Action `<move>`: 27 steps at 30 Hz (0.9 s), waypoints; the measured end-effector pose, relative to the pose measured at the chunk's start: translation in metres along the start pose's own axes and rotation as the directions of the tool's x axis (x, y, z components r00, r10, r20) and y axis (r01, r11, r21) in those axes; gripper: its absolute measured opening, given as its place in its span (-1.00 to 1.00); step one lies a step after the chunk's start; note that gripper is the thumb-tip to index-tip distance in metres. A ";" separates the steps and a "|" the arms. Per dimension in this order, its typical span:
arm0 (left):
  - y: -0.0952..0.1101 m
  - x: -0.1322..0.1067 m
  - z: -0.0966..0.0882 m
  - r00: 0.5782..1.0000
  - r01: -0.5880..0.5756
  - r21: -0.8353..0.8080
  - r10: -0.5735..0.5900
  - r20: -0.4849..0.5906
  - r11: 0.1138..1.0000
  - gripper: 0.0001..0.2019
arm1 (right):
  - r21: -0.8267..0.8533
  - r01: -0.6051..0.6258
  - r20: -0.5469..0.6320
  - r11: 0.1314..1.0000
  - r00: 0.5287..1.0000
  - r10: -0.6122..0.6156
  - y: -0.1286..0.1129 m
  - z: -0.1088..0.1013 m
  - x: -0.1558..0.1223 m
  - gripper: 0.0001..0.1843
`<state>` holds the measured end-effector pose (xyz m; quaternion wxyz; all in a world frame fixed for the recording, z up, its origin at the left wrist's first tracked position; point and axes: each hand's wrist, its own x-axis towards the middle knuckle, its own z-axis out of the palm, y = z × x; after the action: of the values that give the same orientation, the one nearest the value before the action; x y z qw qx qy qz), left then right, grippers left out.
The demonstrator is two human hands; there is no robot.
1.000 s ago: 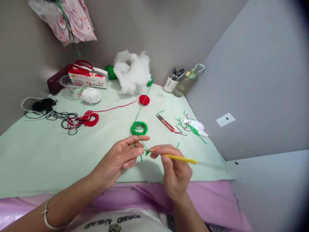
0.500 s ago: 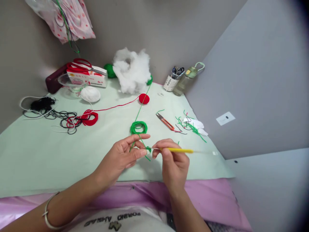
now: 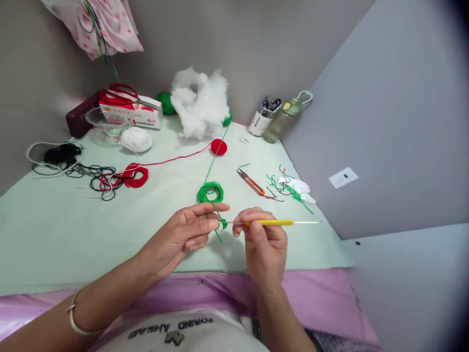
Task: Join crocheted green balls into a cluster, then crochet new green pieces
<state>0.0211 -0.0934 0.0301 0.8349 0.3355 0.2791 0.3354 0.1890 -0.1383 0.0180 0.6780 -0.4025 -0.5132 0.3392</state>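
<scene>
My left hand [image 3: 186, 233] pinches a small bit of green yarn work [image 3: 222, 225] between thumb and fingers. A green strand runs from it over the index finger to a coil of green yarn [image 3: 210, 192] on the pale green mat [image 3: 54, 230]. My right hand [image 3: 262, 239] grips a yellow-handled crochet hook [image 3: 271, 223], held level, its tip in the green yarn at my left fingertips. Both hands hover just above the mat's near edge.
On the mat lie orange thread snips [image 3: 251, 182], green yarn scraps on white paper [image 3: 293, 188], a red crocheted disc [image 3: 219, 146], red yarn [image 3: 135, 176], black cord [image 3: 73, 166] and white stuffing [image 3: 200, 103]. At the back stand a box with red scissors [image 3: 128, 110], a tool jar [image 3: 262, 120] and a bottle [image 3: 284, 116].
The hook has swung from pointing down-right to level, and my right hand has risen slightly. My left hand keeps its pinch on the green yarn.
</scene>
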 end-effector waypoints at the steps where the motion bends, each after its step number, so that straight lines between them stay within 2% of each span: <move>1: 0.000 -0.001 0.001 1.000 0.000 0.014 0.000 0.000 1.000 -0.70 | -0.021 -0.002 0.030 1.000 1.000 0.003 0.001 0.001 -0.001 -0.83; 4: -0.001 -0.002 0.004 1.000 0.001 0.050 -0.001 -0.011 0.999 -0.69 | -0.056 -0.009 0.069 0.998 0.998 0.013 0.004 0.003 -0.002 -0.84; 8: 0.000 -0.003 0.004 1.000 0.009 0.076 -0.008 -0.008 0.997 -0.69 | 0.034 -0.051 0.077 0.998 0.996 0.048 0.001 -0.002 -0.003 -0.81; 10: 0.001 -0.003 0.004 1.000 -0.008 0.087 0.010 -0.025 0.996 -0.68 | -0.054 -0.003 0.069 0.999 0.998 0.007 -0.004 -0.004 -0.004 -0.78; 12: 0.001 -0.004 0.005 0.998 -0.031 0.099 0.037 -0.055 0.995 -0.65 | -0.216 0.139 0.116 0.967 0.986 -0.115 -0.008 -0.006 -0.007 -0.74; 14: 0.000 -0.004 0.006 0.996 -0.046 0.097 0.053 -0.073 0.994 -0.62 | -0.399 0.340 0.243 0.851 0.935 -0.260 -0.009 -0.006 -0.011 -0.67; 16: -0.002 -0.004 0.005 0.998 -0.030 0.068 0.034 -0.058 0.997 -0.59 | -0.536 0.515 0.387 0.669 0.854 -0.347 -0.008 -0.007 -0.015 -0.55; 17: -0.003 -0.003 0.004 0.999 -0.011 0.045 0.013 -0.038 0.999 -0.59 | -0.574 0.560 0.429 0.597 0.827 -0.363 -0.006 -0.007 -0.016 -0.50; 18: -0.003 -0.003 0.003 1.000 0.012 0.022 -0.012 -0.016 1.000 -0.59 | -0.592 0.574 0.443 0.566 0.818 -0.366 -0.004 -0.007 -0.017 -0.47; 19: -0.003 -0.002 0.002 0.999 0.034 0.002 -0.034 0.004 0.999 -0.60 | -0.588 0.561 0.427 0.582 0.827 -0.366 -0.002 -0.007 -0.018 -0.48; 20: -0.003 -0.002 0.001 0.999 0.050 -0.012 -0.049 0.013 0.999 -0.61 | -0.563 0.524 0.386 0.639 0.851 -0.357 -0.001 -0.007 -0.017 -0.52; 22: -0.002 -0.001 0.000 0.999 0.047 -0.005 -0.047 -0.001 0.999 -0.62 | -0.450 0.378 0.237 0.809 0.924 -0.300 0.001 -0.007 -0.013 -0.65; 24: -0.001 -0.002 0.000 0.999 0.003 0.054 -0.001 -0.036 0.999 -0.63 | -0.256 0.191 0.094 0.948 0.981 -0.172 0.000 -0.006 -0.008 -0.75; 26: -0.001 -0.003 0.002 0.996 -0.048 0.143 0.058 -0.070 0.989 -0.61 | -0.090 0.049 0.032 0.995 0.998 -0.046 0.000 -0.004 -0.005 -0.76; 27: -0.002 -0.004 0.003 0.993 -0.066 0.184 0.083 -0.086 0.981 -0.60 | -0.073 0.023 0.031 0.997 0.999 -0.021 0.000 -0.003 -0.005 -0.76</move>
<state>0.0219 -0.0984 0.0316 0.7738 0.4043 0.3343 0.3551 0.1909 -0.1432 0.0153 0.6587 -0.4162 -0.5397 0.3189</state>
